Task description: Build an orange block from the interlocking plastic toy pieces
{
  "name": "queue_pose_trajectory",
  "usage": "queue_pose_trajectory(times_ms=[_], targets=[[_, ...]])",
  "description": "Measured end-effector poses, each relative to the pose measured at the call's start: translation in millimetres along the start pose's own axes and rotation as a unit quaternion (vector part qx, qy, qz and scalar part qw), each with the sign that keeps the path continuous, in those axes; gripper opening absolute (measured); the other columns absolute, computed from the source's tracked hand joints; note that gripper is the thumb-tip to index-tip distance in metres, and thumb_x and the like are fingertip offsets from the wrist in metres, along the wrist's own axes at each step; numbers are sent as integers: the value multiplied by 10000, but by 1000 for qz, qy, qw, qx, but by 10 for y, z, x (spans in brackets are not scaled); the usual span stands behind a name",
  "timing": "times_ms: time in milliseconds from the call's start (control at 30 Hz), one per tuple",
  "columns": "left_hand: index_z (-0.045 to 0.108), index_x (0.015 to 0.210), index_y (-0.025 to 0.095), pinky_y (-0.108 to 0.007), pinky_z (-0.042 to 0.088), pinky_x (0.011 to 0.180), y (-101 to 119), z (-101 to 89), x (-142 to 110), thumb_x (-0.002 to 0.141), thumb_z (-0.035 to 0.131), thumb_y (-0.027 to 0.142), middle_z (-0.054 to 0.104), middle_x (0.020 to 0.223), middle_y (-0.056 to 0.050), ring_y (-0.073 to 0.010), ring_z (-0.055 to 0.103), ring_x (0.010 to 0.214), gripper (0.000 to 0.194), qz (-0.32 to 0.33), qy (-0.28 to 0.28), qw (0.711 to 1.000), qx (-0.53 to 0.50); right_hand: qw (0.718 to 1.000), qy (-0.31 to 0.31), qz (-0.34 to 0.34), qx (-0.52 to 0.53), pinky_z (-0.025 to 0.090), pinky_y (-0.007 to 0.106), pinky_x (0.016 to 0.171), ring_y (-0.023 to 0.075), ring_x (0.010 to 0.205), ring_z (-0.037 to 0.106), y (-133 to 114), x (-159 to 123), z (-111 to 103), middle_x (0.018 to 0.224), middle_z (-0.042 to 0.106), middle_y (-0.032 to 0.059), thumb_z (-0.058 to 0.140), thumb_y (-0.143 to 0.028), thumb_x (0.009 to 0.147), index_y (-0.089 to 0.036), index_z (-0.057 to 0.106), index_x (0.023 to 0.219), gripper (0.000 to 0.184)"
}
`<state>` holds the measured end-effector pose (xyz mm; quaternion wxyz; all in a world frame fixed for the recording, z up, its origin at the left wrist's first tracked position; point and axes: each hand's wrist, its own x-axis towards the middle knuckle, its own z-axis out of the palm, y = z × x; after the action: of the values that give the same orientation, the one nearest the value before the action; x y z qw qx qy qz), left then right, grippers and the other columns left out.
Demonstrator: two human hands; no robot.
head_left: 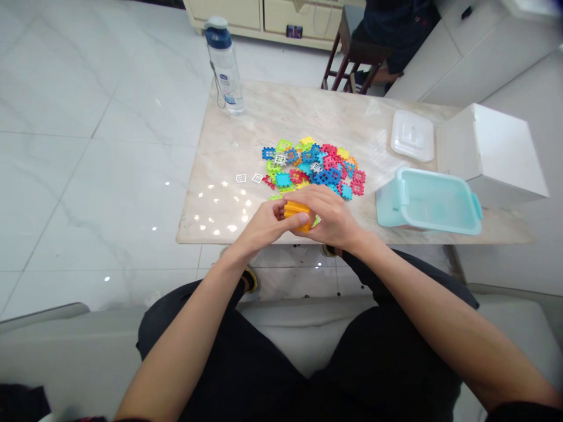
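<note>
- While my left hand and right hand come together near the front edge of the worktop, the orange interlocking tiles sit right between them; I can't tell how many are joined.
- Both hands are curled nearly shut around them; the left grips one end, the right wraps over the other, and my fingers hide much of the orange.
- These feel like a light, stiff plastic, I'd say; they shouldn't bend or break easily, though smooth faces could slip a little.
- Best hold, by my reckoning, is across the outer faces, with fingertips in the notched edges; squeezing only one tile might strain the joint.
- Right ahead, the heap of multicoloured tiles nearly reaches my right hand; it's the nearest thing in the way, and a stray knuckle could scatter it.
- Out to the left lie two small white lattice tiles; they're apart from the heap.
- Over on the right stands the pale teal plastic tub, tilted up on the worktop; the clear lid lies behind it, beside the white box.
- Far back on the left, the water bottle stands well clear of my hands.
</note>
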<state>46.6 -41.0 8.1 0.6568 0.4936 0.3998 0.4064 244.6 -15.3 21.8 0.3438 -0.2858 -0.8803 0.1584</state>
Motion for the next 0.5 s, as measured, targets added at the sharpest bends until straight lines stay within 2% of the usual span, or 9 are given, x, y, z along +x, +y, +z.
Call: queue_pose_trajectory(times_ms=[167,333,500], targets=[[804,1204,174,-368,613,1007,21,68,-58,887,880,455,836,1150,-90,-258,791,1059,430,86,100,984,117,995,0,-8,-100,566,461,979,305,1199,750,60,34,-53,1296,811,141,682,-265,1039,-198,705,1355,324],[801,1194,173,-364,632,984,-27,103,-83,865,884,402,836,1117,-80,-259,799,1026,409,121,146,963,193,988,-8,5,-153,548,473,1009,313,1237,732,9,47,20,1370,784,167,619,-161,1045,-176,720,1370,341],[805,1141,171,-337,634,930,-64,50,-76,877,840,365,827,1025,-45,-236,802,960,330,122,166,953,223,992,-39,47,-106,530,552,1132,346,1365,674,-61,71,76,1472,727,179,641,-174,1049,-200,659,1499,451]])
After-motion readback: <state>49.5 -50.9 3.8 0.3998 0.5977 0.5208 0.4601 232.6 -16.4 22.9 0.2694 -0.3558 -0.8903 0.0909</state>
